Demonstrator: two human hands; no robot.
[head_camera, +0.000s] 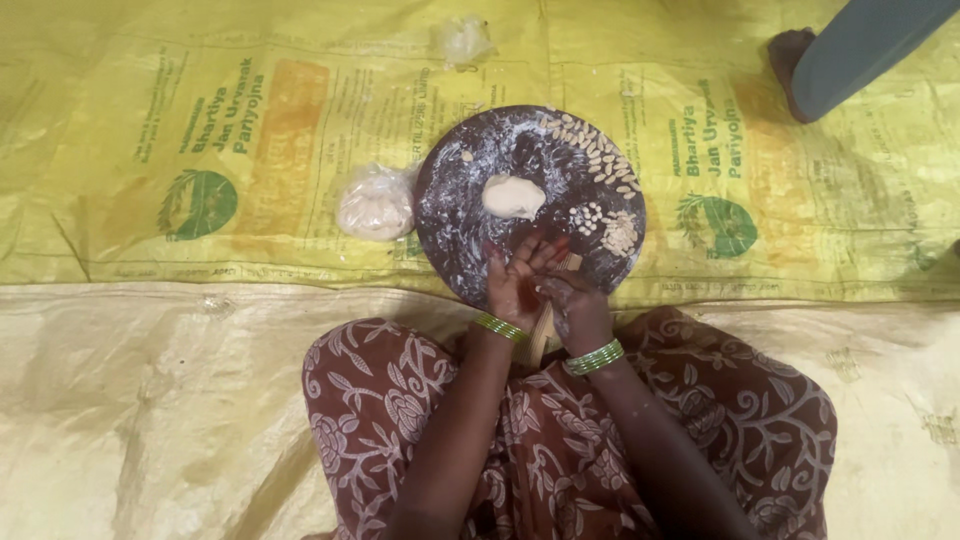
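A round dark board (470, 200) dusted with flour lies on the yellow mat in front of my knees. A lump of pale dough (513, 196) rests at its middle. Several small shaped dough pieces (598, 152) lie in rows along its right rim, and a small heap (620, 235) sits lower right. My left hand (515, 280) and my right hand (572, 300) meet over the board's near edge, fingers pressed together around a thin pale wooden stick (543, 330) that runs down between my wrists. Both wrists wear green bangles. Whether dough is pinched between the fingers is hidden.
A clear plastic bag of dough (376, 205) lies left of the board. Another small crumpled bag (463, 40) sits at the far edge. Another person's foot and grey trouser leg (850, 50) stand at the top right. Yellow printed sacking (150, 200) covers the floor.
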